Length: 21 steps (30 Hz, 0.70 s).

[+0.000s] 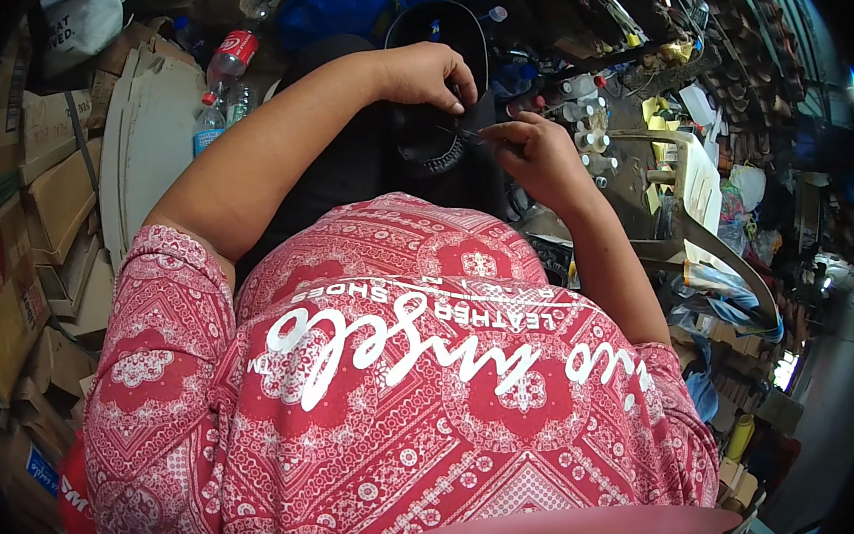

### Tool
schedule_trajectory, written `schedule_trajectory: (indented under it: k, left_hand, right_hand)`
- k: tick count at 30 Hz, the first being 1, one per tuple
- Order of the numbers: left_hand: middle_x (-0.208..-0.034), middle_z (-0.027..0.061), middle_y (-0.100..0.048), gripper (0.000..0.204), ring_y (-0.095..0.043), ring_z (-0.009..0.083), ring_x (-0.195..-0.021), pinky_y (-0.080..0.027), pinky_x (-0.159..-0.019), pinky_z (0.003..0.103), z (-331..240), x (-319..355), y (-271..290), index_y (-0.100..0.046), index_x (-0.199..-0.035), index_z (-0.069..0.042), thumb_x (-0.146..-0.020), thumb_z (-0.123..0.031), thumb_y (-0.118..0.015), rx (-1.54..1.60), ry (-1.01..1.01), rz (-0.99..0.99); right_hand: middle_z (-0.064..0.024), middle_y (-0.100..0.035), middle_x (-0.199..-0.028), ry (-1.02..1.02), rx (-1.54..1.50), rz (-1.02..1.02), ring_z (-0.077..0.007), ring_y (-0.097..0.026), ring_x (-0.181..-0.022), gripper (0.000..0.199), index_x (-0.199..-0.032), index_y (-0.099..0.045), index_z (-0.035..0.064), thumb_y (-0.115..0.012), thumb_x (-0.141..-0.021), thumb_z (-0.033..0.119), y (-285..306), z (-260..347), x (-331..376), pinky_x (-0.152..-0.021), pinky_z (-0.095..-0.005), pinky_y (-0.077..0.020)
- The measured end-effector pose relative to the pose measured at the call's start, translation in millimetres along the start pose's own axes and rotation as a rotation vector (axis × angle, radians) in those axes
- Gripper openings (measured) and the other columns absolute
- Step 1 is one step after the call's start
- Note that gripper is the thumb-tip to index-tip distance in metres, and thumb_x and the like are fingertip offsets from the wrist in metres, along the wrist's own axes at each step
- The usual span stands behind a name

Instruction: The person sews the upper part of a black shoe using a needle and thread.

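Left hand [424, 74] clamps the rim of the black shoe [435, 116] at 12 o'clock, held over the lap. Right hand [530, 148] pinches a thin needle [472, 135] against the shoe's stitched edge. Risks, as I see it: needle tip sits close to the left fingers, so a slip could prick them; a weak grip lets the shoe twist. Plastic bottles [217, 88] at 10 o'clock, small bottles [591, 114] at 2, well apart.

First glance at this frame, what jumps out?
The red patterned shirt fills the lower half. Above it, the left hand and right hand meet on a black shoe at top centre. Plastic bottles stand upper left, beside stacked cardboard.
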<state>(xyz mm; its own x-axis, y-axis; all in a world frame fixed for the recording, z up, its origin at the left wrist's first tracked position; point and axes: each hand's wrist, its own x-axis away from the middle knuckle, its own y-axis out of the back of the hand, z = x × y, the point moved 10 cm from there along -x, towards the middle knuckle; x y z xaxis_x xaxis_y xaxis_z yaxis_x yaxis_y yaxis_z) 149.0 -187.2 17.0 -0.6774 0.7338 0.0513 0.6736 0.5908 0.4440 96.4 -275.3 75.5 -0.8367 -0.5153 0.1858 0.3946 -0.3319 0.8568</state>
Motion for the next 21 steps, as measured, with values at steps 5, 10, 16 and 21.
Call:
schedule_trajectory:
  k: [5,10,16,21]
  left_hand:
    - [-0.096,0.0079,-0.06,0.022,-0.057,0.0233,-0.097,-0.045,-0.089,0.033,-0.2,0.8,-2.5,-0.072,-0.096,-0.008,-0.074,-0.009,-0.073,-0.003,0.022,0.016]
    - [-0.098,0.0073,-0.06,0.027,-0.057,0.0232,-0.097,-0.045,-0.087,0.032,-3.3,1.1,-3.4,-0.071,-0.098,-0.009,-0.071,-0.008,-0.075,-0.058,-0.009,0.028]
    - [-0.098,0.0067,-0.058,0.033,-0.057,0.0237,-0.096,-0.046,-0.086,0.032,-9.3,5.0,-2.5,-0.07,-0.101,-0.01,-0.069,-0.008,-0.076,-0.154,-0.058,0.008]
    - [-0.097,0.0068,-0.057,0.033,-0.056,0.024,-0.095,-0.045,-0.086,0.032,-9.9,6.5,-2.3,-0.07,-0.101,-0.01,-0.069,-0.008,-0.076,-0.154,-0.068,-0.017]
  right_hand:
    - [-0.0132,-0.062,-0.081,0.03,0.077,0.015,-0.0289,-0.062,-0.079,0.02,-0.095,-0.071,0.0067,-0.062,-0.077,0.008,2.0,4.9,-4.1,-0.071,-0.0358,-0.0502]
    - [-0.0133,-0.063,-0.082,0.08,0.031,0.022,-0.0286,-0.063,-0.079,0.019,-0.094,-0.071,0.0068,-0.063,-0.077,0.009,-2.2,2.8,-10.0,-0.071,-0.0352,-0.0507]
    - [-0.0125,-0.063,-0.083,0.099,-0.076,0.046,-0.0263,-0.065,-0.079,0.016,-0.093,-0.071,0.0069,-0.065,-0.078,0.009,-3.7,-11.3,-17.7,-0.071,-0.0337,-0.0509]
    - [-0.012,-0.064,-0.083,0.221,0.123,0.069,-0.0297,-0.064,-0.076,0.015,-0.09,-0.072,0.008,-0.065,-0.077,0.01,9.6,4.4,-21.8,-0.07,-0.0357,-0.0513]
